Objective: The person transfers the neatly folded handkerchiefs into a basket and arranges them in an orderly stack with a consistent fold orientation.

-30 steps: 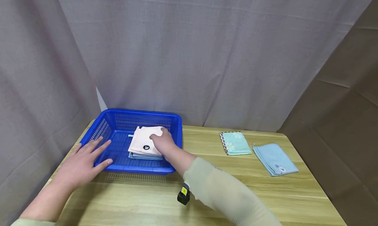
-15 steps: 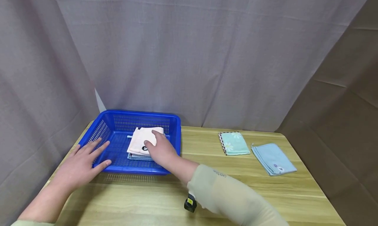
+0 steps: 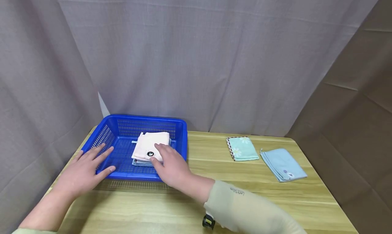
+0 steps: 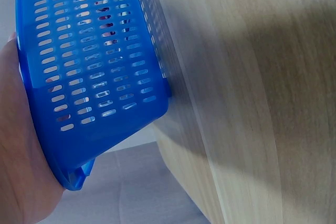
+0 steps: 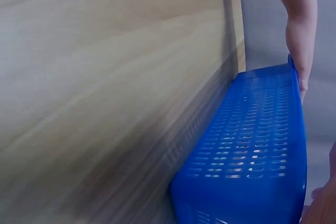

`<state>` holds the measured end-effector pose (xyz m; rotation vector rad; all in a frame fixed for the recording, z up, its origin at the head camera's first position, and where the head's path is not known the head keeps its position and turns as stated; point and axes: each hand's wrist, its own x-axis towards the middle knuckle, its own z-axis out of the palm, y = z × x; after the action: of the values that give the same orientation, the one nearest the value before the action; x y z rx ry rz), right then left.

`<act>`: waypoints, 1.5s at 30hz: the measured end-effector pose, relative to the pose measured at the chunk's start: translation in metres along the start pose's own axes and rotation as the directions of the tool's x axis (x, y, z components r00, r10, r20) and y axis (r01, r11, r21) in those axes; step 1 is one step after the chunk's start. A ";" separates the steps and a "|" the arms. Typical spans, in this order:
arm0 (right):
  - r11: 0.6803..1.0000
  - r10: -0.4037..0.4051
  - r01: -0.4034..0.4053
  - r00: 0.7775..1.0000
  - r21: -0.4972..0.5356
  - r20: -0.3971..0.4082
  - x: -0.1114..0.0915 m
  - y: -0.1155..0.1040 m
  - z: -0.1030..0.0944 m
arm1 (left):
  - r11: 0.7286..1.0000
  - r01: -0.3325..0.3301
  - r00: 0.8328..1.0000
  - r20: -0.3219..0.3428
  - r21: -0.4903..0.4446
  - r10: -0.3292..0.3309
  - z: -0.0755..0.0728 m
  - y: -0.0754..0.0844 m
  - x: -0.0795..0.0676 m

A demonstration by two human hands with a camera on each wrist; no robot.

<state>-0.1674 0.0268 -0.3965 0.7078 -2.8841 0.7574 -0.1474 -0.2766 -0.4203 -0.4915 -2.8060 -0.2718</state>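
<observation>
A blue plastic basket (image 3: 147, 117) with slotted walls stands on the table's left side. Inside, a folded pale pink towel (image 3: 150, 141) with a small black round mark lies on top of folded blue cloth (image 3: 141, 163). My left hand (image 3: 80, 172) rests on the basket's front left corner, fingers spread. Over the front right rim reaches my right hand (image 3: 174, 167), its fingers loosely extended above the pink towel's near right edge; whether they touch it I cannot tell. In the right wrist view the basket's outer wall (image 5: 236, 198) hides the towels, apart from glimpses through the slots.
To the right of the basket lie a folded mint towel (image 3: 244, 149) with white flowers and a checked edge, and a folded light blue towel (image 3: 284, 164). The wooden table (image 3: 137, 206) ends at a grey curtain (image 3: 196, 64) behind and a brown one (image 3: 361, 125) at right.
My right hand has drawn back toward me off the pink towel, uncovering more of it. The towel stays on the stack, and my left hand keeps its place on the basket.
</observation>
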 end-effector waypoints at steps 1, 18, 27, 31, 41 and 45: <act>1.000 -0.017 0.017 1.000 -0.019 -0.002 -0.002 0.001 0.000 | 1.000 -0.002 1.000 -0.002 0.001 0.002 0.000 0.000 0.000; 0.967 -0.152 0.145 0.988 -0.211 -0.018 -0.027 0.020 -0.005 | 1.000 -0.003 1.000 0.006 0.003 0.003 0.000 -0.001 0.000; 0.951 -0.184 0.172 0.983 -0.257 -0.026 -0.045 0.033 -0.011 | 1.000 -0.009 1.000 0.005 0.008 0.009 -0.001 0.000 0.000; 0.949 -0.179 0.166 0.984 -0.268 -0.024 -0.052 0.039 -0.013 | 1.000 -0.008 1.000 0.005 0.010 0.008 -0.001 0.000 0.000; 0.949 -0.166 0.155 0.986 -0.275 -0.017 -0.070 0.052 -0.021 | 1.000 0.012 1.000 0.021 -0.002 -0.012 0.001 -0.002 -0.003; 0.955 -0.136 0.126 0.990 -0.268 -0.021 -0.076 0.059 -0.022 | 1.000 0.000 1.000 0.016 -0.003 0.000 0.002 -0.002 -0.002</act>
<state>-0.1273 0.1145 -0.4175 0.8272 -2.7926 0.3540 -0.1473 -0.2788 -0.4232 -0.4963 -2.8218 -0.2729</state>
